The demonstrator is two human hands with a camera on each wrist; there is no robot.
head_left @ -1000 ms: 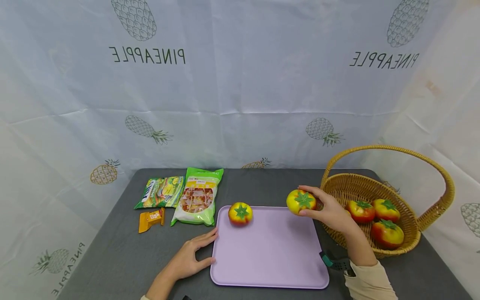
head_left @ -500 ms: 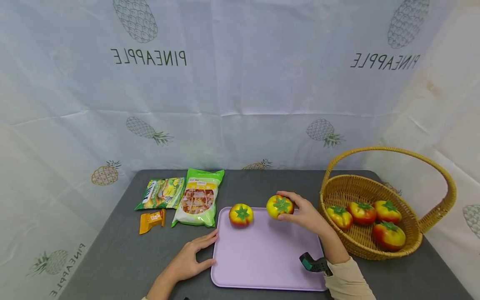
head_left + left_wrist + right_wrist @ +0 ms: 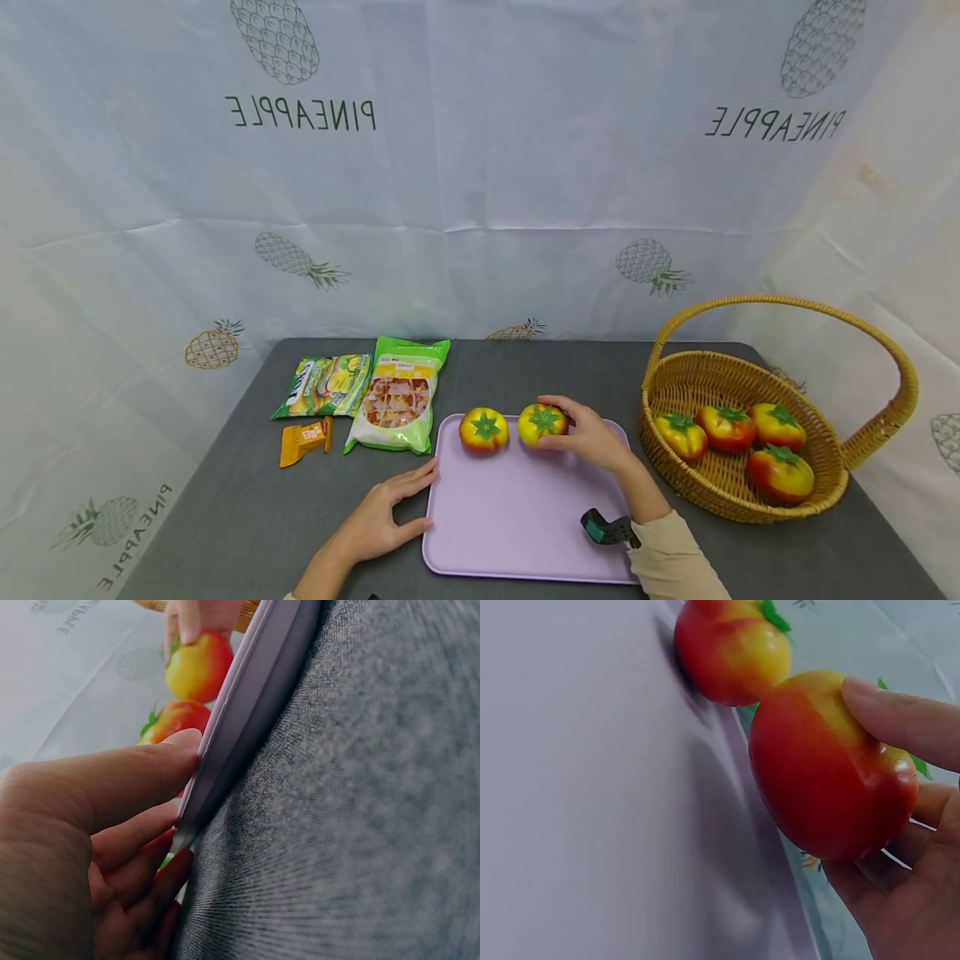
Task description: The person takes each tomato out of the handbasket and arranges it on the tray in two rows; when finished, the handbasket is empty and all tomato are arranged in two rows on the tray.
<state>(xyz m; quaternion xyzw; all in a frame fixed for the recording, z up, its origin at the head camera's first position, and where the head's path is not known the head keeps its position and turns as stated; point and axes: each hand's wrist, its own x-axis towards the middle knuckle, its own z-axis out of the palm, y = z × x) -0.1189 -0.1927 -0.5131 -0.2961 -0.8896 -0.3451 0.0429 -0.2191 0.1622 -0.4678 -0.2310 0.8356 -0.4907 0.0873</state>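
My right hand (image 3: 588, 435) grips a yellow-and-red tomato (image 3: 540, 423) with a green star-shaped top, thumb on the near side and fingers behind. In the right wrist view, this held tomato (image 3: 832, 769) is close over the tray, with a shadow beneath it. A second tomato (image 3: 483, 432) sits just left of it, in the back left corner of the lilac tray (image 3: 525, 517). At the tray's left edge rests my left hand (image 3: 378, 521). The left wrist view has its thumb (image 3: 150, 772) and fingertips touching the rim, fingers relaxed.
Right of the tray stands a wicker basket (image 3: 678, 483) with a tall handle and several more tomatoes (image 3: 780, 475). Back left lie a green snack bag (image 3: 326, 385), a larger green-and-white food bag (image 3: 396, 400) and a small orange packet (image 3: 303, 440).
My right hand has carried the tomato left from beside the basket and lowered it toward the tray, near the other tomato. My left hand has stayed at the tray edge.
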